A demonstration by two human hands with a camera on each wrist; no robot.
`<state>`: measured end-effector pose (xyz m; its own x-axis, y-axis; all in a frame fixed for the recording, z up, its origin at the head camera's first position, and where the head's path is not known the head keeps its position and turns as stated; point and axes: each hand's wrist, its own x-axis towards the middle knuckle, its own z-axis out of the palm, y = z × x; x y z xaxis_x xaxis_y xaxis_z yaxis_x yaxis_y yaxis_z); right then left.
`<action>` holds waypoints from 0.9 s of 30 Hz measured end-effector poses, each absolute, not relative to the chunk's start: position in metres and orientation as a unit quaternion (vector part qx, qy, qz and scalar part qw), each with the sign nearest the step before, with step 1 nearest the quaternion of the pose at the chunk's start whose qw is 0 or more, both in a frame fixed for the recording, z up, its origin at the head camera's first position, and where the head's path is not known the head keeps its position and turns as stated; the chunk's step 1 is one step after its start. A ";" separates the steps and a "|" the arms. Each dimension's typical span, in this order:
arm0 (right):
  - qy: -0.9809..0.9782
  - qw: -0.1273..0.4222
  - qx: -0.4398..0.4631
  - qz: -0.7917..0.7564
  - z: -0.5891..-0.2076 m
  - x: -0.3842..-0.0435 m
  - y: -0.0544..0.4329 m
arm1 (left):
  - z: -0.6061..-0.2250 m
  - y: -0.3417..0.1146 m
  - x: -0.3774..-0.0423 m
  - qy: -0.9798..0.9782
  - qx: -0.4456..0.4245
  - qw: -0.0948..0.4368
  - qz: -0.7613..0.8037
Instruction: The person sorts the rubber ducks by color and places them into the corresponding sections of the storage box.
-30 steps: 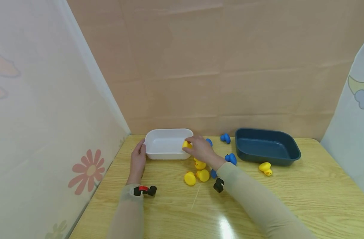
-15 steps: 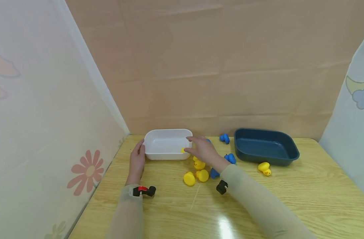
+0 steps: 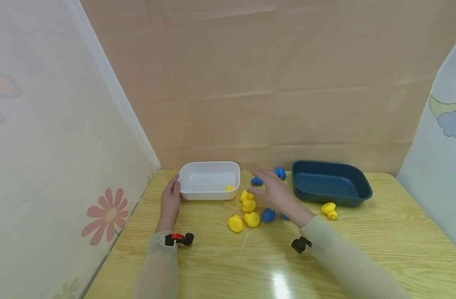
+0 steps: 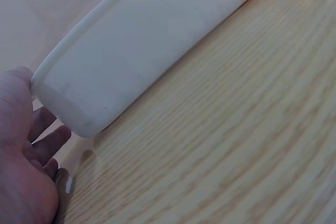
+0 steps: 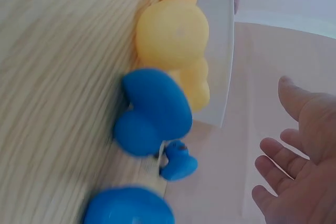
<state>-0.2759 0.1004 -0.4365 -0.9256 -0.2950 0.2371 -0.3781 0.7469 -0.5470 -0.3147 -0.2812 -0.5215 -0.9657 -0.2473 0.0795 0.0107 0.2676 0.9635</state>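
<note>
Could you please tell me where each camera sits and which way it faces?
Head: on the person's head, facing forward and down at the table, white tray, blue tray and toy ducks; both sleeves, left hand and right hand show.
Left wrist: on that wrist, facing along the white tray's side; part of the left hand shows at left.
Right wrist: on that wrist, facing past toy ducks to the white tray; the right hand shows at right.
Head and right wrist share the toy ducks and right hand.
</note>
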 end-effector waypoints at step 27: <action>-0.947 0.099 0.156 0.264 -0.434 -0.207 0.216 | -0.523 -0.284 -0.317 -0.796 0.072 0.107 -0.591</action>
